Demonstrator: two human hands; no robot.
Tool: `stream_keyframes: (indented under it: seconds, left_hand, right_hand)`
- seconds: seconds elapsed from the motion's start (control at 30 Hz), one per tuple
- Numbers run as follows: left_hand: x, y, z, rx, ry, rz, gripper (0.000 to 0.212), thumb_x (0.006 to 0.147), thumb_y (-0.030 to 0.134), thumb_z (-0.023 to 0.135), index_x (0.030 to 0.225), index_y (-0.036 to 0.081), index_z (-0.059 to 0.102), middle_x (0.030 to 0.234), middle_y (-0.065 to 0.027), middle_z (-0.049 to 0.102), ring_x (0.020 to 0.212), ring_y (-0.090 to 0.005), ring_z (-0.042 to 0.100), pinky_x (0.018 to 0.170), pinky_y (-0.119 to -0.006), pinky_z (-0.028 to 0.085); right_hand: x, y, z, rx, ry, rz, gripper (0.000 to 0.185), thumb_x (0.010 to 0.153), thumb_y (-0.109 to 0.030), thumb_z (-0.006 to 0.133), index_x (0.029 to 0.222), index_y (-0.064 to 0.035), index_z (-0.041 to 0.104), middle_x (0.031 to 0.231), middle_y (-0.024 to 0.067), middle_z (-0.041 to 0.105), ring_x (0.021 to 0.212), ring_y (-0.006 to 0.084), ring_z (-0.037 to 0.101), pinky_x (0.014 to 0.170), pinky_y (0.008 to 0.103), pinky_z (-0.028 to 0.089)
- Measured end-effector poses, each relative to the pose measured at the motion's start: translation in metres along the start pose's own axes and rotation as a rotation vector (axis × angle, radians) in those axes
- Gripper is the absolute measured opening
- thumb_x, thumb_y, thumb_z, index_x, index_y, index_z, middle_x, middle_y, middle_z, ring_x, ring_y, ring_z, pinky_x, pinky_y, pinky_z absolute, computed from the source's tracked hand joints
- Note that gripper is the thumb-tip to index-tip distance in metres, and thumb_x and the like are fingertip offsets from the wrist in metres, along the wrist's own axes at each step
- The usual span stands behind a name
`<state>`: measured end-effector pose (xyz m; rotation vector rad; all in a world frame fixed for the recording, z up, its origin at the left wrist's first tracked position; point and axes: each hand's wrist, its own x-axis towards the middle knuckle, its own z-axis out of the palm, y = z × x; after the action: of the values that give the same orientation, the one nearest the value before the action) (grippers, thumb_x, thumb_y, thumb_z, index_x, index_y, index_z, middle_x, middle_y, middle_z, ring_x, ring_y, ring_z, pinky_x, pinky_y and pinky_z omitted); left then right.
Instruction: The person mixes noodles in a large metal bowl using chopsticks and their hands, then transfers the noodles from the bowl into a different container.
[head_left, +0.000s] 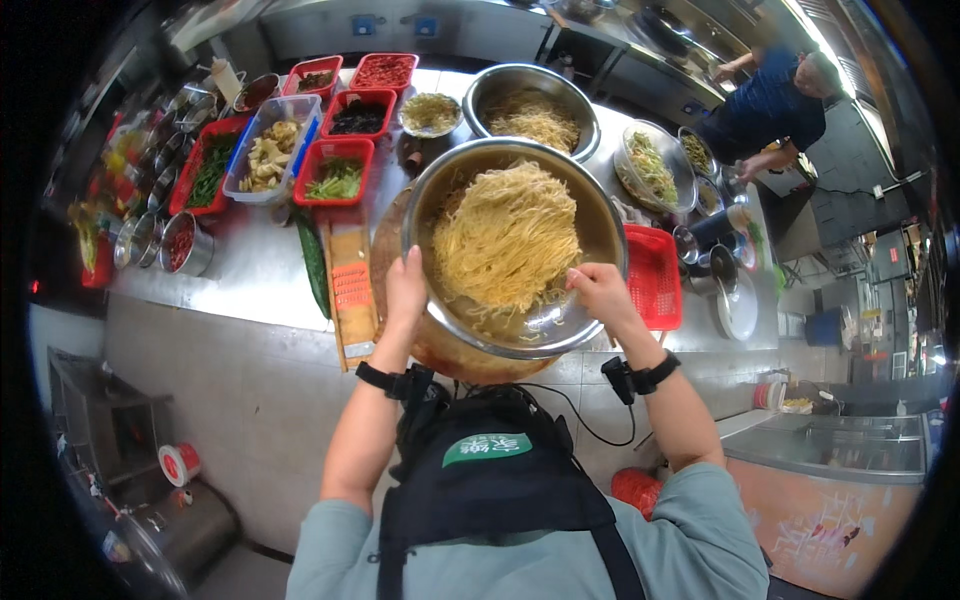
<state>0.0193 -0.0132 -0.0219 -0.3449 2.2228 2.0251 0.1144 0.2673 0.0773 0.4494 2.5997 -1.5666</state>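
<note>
A large steel mixing bowl (480, 346) holds a heap of thin yellow noodles (510, 232). It is above a round wooden cutting board (442, 360), tilted towards me. My left hand (406, 289) grips the bowl's left rim, thumb up along its outside. My right hand (598, 296) is at the bowl's lower right, fingers pinched together inside the rim beside a few loose noodle strands; whether they hold any strands is unclear. Behind stands a second steel bowl (592, 124) with pale noodles or shreds. A wooden grater board (351, 300) and a cucumber (311, 259) lie at the left.
Red plastic baskets (334, 172) and a clear tub (274, 150) of cut vegetables stand at the back left. A red basket (654, 277) sits right of the bowl, near several small steel containers and a white plate (738, 307). A co-worker (772, 112) stands beyond the counter's right end.
</note>
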Motion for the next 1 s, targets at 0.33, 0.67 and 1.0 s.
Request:
stream_keyframes:
  seconds: [0.33, 0.67, 1.0]
  left_hand:
    - [0.000, 0.002, 0.000, -0.086, -0.054, -0.021, 0.040, 0.096, 0.037, 0.048, 0.085, 0.000, 0.057, 0.070, -0.0020, 0.054, 0.061, -0.0119, 0.048, 0.055, -0.030, 0.039]
    - [0.006, -0.003, -0.004, -0.011, -0.031, -0.036, 0.044, 0.096, 0.036, 0.048, 0.091, -0.006, 0.059, 0.076, -0.0179, 0.061, 0.071, -0.0239, 0.057, 0.069, -0.037, 0.044]
    - [0.007, -0.005, -0.003, 0.070, -0.045, -0.023, 0.040, 0.096, 0.035, 0.048, 0.086, -0.002, 0.058, 0.073, -0.0065, 0.056, 0.062, -0.0135, 0.051, 0.055, -0.029, 0.041]
  right_hand:
    - [-0.034, -0.119, -0.072, 0.118, -0.059, 0.201, 0.024, 0.091, -0.020, 0.056, 0.073, -0.0045, 0.060, 0.052, -0.0067, 0.039, 0.043, 0.0028, 0.033, 0.039, 0.0208, 0.023]
    - [-0.050, -0.226, -0.137, -0.094, -0.024, 0.026, 0.026, 0.092, -0.024, 0.056, 0.075, -0.0046, 0.059, 0.051, -0.0058, 0.041, 0.041, 0.0019, 0.034, 0.038, 0.0194, 0.023]
    - [-0.036, -0.135, -0.045, -1.346, -0.257, -0.071, 0.022, 0.085, -0.016, 0.052, 0.086, -0.0004, 0.067, 0.090, 0.0197, 0.066, 0.083, 0.0350, 0.066, 0.071, 0.0428, 0.054]
